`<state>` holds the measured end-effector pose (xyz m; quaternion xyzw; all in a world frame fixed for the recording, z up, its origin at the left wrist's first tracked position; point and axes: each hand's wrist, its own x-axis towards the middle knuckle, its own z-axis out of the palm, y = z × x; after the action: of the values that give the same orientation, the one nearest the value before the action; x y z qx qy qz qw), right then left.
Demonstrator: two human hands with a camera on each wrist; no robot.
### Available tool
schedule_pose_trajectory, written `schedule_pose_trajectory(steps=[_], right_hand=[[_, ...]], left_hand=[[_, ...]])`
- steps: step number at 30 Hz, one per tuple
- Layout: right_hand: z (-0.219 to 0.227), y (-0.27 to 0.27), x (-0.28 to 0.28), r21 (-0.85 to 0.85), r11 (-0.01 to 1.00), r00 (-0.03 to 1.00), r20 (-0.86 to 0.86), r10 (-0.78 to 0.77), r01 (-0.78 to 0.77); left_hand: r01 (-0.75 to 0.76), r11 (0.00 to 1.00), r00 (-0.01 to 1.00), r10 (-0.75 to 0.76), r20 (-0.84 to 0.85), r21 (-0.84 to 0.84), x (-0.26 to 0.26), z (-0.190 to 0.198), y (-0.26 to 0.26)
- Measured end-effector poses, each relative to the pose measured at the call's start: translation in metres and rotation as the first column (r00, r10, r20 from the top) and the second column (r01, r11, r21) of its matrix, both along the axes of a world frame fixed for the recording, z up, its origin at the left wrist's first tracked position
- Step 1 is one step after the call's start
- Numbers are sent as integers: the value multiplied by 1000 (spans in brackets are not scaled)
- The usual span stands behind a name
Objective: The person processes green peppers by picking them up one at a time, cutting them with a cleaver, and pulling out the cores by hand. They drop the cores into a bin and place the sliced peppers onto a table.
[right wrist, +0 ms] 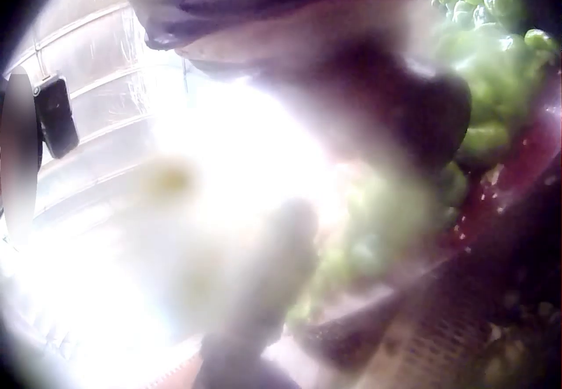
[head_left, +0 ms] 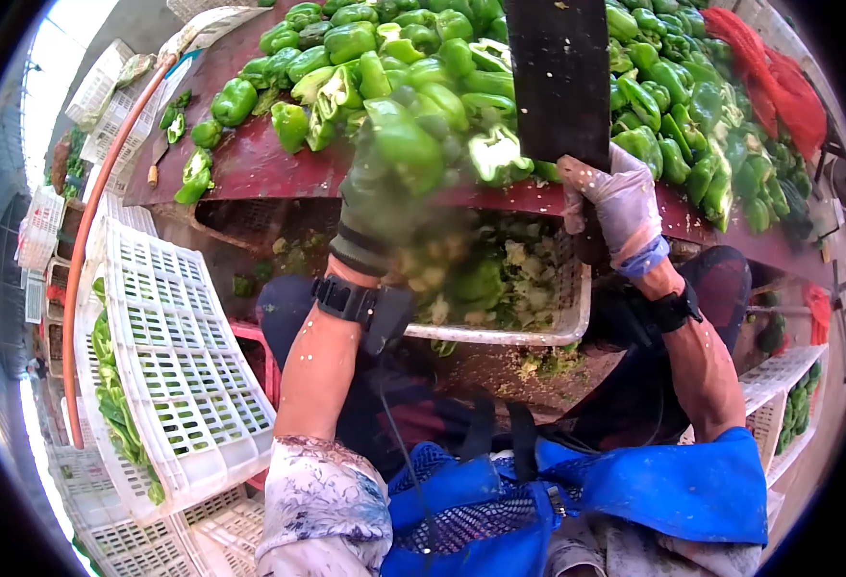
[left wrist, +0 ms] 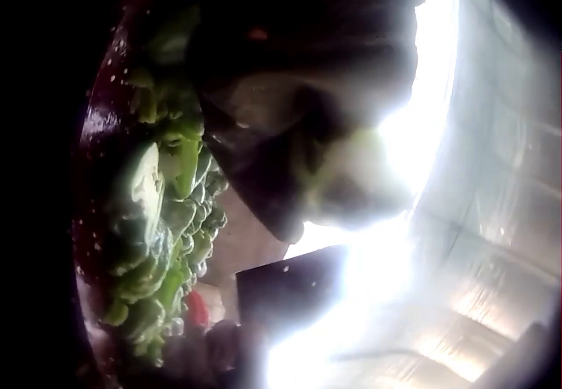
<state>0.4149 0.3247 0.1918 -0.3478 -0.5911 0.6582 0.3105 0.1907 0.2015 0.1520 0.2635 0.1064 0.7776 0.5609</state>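
Your left hand (head_left: 370,207), in a dark glove, is reaching up at about 11 o'clock from your chest onto the edge of the dark red table (head_left: 250,163). It is blurred, but its fingers are curling round a green pepper (head_left: 406,144) at the near edge of the pile of green peppers (head_left: 413,58) that is covering the tabletop toward 12 o'clock.

Your right hand (head_left: 620,202), in a pale speckled glove, is gripping the handle of a broad dark cleaver (head_left: 558,77), whose blade is standing upright above the fist at about 1 o'clock, in front of the peppers. The cleaver is sitting just to the right of the pepper you are holding, and a halved pepper (head_left: 498,154) is lying between them at the table's edge.

Below both hands, a white crate (head_left: 577,308) is sitting under the table edge, holding pale green seed cores and trimmings. At 9 o'clock a white slatted crate (head_left: 183,365) is tilting on its side, with more peppers showing beneath it. At 2 o'clock red mesh sacks (head_left: 779,87) are lying on the far corner of the table.

The left wrist view is showing the blade dark against glare and the pile of peppers (left wrist: 167,231) beside it; the right wrist view is too blurred to read more than green shapes.
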Motion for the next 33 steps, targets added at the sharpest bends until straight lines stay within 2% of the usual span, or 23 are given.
schedule_pose_trajectory(steps=[2, 5, 6, 7, 8, 9, 10, 11, 12, 14, 15, 17, 19, 21, 23, 24, 27, 29, 31, 32, 33], right_hand=[[3, -4, 3, -44, 999, 1000, 30, 6, -5], [0, -7, 5, 6, 999, 991, 134, 31, -33], [0, -7, 8, -28, 997, 991, 115, 74, -71], [-1, -8, 9, -27, 996, 990, 108, 91, -89], [-1, -9, 10, -26, 994, 989, 103, 107, -105], [-2, -10, 11, -26, 993, 988, 100, 121, -119], [-2, -10, 12, 10, 991, 988, 89, 129, -130], [-1, -12, 12, 9, 992, 985, 114, 126, -128], [4, -14, 12, 7, 992, 983, 140, 121, -123], [6, -16, 13, 15, 993, 979, 166, 116, -120], [4, -16, 13, 23, 992, 979, 164, 118, -124], [4, -15, 15, 20, 992, 978, 170, 118, -123], [4, -15, 16, -8, 993, 975, 186, 120, -120], [2, -11, 18, 3, 994, 973, 206, 103, -106], [-8, -4, 19, 42, 995, 975, 206, 85, -96], [-12, -2, 20, 51, 995, 976, 203, 75, -87], [-16, 3, 23, 63, 996, 979, 200, 44, -58], [-14, 3, 24, 52, 998, 979, 202, 25, -36], [-16, 4, 26, 72, 997, 980, 196, 19, -34], [-18, 5, 27, 83, 996, 981, 193, 17, -33], [-19, 7, 27, 82, 996, 984, 180, 9, -25]], left_hand=[[80, 987, 997, -79, -11, 140, 7, 6, -2], [191, 973, 982, -189, -26, 131, 1, 12, -4], [187, 978, 982, -186, -15, 92, 3, 14, -6], [27, 990, 999, -22, 36, -142, 16, 23, -11], [-121, 920, 988, 150, 49, -373, 36, 35, -20], [18, 977, 998, -5, 64, -212, 25, 21, -16], [175, 983, 984, -173, 42, -48, 14, 7, -13], [324, 941, 946, -324, -16, 94, 5, 0, -9], [402, 902, 914, -406, -9, 158, 2, -9, -3], [350, 927, 937, -342, -74, 138, 7, -8, 0], [207, 976, 968, -196, -154, 62, 10, -7, -3], [83, 995, 979, -93, -179, -62, 14, 1, -1], [150, 971, 986, -160, -40, -184, 15, 7, 7], [-72, 962, 952, -13, -307, -264, 19, 1, 12], [2, 930, 992, -48, -117, -366, 30, 15, 14], [4, 957, 996, -31, -87, -289, 29, 5, 16], [-145, 985, 964, 118, -239, -94, 23, -16, 17], [-349, 934, 851, 279, -445, -82, 32, 3, 24], [-571, 821, 630, 423, -651, -18, 37, 6, 24], [-636, 771, 524, 454, -721, 23, 43, 14, 23], [-693, 688, 257, 516, -817, 216, 39, 14, 23]])
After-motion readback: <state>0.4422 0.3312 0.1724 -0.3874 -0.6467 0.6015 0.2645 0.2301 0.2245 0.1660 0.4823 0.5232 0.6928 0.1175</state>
